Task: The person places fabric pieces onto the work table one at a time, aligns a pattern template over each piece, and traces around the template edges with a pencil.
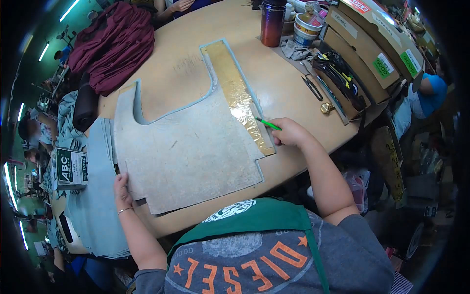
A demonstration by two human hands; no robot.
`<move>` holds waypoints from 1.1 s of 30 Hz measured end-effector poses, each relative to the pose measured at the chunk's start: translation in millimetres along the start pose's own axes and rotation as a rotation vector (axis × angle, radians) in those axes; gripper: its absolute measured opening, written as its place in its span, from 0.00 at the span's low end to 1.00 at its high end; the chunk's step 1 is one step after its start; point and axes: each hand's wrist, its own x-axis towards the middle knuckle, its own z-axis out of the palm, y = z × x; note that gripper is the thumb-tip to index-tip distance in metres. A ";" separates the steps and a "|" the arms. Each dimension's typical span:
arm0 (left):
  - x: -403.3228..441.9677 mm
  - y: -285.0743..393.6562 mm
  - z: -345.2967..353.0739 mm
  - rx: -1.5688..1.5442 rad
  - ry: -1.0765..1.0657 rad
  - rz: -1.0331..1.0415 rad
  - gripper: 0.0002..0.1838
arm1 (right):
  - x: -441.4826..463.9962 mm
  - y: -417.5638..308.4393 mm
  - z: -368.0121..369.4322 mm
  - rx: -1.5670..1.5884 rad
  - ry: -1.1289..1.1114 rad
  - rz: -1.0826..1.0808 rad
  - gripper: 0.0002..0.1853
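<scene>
A large grey pattern piece [186, 157] with a curved cutout lies flat on the wooden table [293, 93]. Shiny gold tape [240, 105] runs down its right arm, and light blue edges show around it. My right hand [289, 132] holds a green pen [268, 124], its tip at the right edge of the gold strip. At the lower left edge of the pattern, my left hand [122, 191] rests with its fingers together on the border; what they grip, if anything, is hidden.
Grey-blue fabric [95, 201] with an ABC box [71, 168] lies left. Maroon cloth [115, 44] is at the back left. A tumbler [272, 24], a white tub [307, 30], scissors [312, 88], a brass knob [326, 107] and cardboard boxes [360, 44] stand or lie right. Other people are around.
</scene>
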 end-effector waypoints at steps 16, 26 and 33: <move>-10.1 -19.7 -33.2 0.403 0.250 -0.076 0.33 | -12.6 16.8 3.9 -0.250 0.380 -0.220 0.17; -18.2 -16.0 -26.9 0.392 0.203 -0.010 0.35 | -18.6 -3.0 35.8 -0.380 0.564 -0.356 0.22; -13.7 -24.2 -25.7 0.449 0.267 0.003 0.33 | -3.7 -8.1 42.3 -0.366 0.384 -0.254 0.18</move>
